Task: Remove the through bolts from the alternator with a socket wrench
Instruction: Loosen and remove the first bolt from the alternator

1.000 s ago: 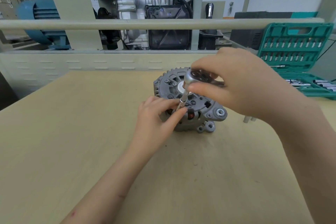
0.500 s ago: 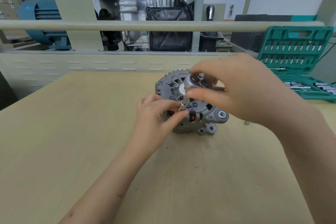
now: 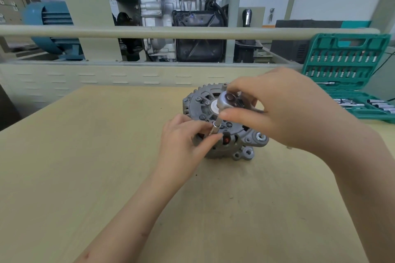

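A grey alternator (image 3: 241, 134) lies flat on the wooden table (image 3: 89, 156), its finned end facing up. A chrome socket wrench (image 3: 227, 100) stands over its near-left part, with a slim socket (image 3: 214, 128) pointing down onto the housing. My right hand (image 3: 284, 111) grips the ratchet head from the right, thumb along its near side. My left hand (image 3: 183, 145) pinches the socket between thumb and fingers at the alternator's left edge. The bolt under the socket is hidden.
An open green socket set case (image 3: 350, 74) stands at the table's far right, with loose sockets in its tray. A beige rail (image 3: 149, 33) runs across behind the table. Beyond it sit an engine display (image 3: 181, 25) and a blue motor (image 3: 51, 25).
My right hand has turned the ratchet head slightly and shifted a little with it. My left hand stays pinched on the socket. The alternator has not moved.
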Demonstrator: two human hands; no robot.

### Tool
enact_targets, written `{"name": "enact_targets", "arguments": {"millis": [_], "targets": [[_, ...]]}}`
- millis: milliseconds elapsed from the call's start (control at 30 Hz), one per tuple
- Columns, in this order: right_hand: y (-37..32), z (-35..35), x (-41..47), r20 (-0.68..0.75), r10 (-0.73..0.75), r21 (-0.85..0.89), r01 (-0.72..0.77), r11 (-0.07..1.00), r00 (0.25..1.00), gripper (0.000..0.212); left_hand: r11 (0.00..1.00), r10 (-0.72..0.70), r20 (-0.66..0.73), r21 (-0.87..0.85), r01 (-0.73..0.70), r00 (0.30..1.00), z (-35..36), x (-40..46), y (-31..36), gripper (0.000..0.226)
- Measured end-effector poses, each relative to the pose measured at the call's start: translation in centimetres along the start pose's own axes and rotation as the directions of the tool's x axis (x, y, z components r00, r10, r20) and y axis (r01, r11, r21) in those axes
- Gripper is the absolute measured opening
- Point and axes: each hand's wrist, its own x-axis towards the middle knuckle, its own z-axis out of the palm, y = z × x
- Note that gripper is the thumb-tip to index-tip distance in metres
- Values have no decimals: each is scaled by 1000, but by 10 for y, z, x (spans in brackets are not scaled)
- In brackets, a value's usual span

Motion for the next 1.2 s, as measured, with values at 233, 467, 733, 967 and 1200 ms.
{"name": "enact_targets", "arguments": {"millis": [233, 467, 733, 967, 1200], "targets": [[-4, -1, 2, 119, -125, 99, 114, 989, 985, 42, 999, 42, 69, -18, -41, 997, -1, -5, -4, 16], [-6, 0, 1, -1, -26, -32, 26, 999, 1000, 58, 999, 38, -29, 26, -37, 999, 4, -3, -7, 10], [-5, 3, 0, 45, -90, 44, 88, 995, 995, 24, 996, 87, 39, -34, -85, 995, 1, -5, -4, 11], [-3, 2, 1, -15, 0, -77, -2, 997, 1000, 50, 996, 83, -30, 40, -82, 996, 5, -2, -4, 27], [-1, 0, 1, 84, -64, 8, 64, 998, 994, 29, 999, 32, -50, 13, -32, 998, 5, -4, -4, 15]]}}
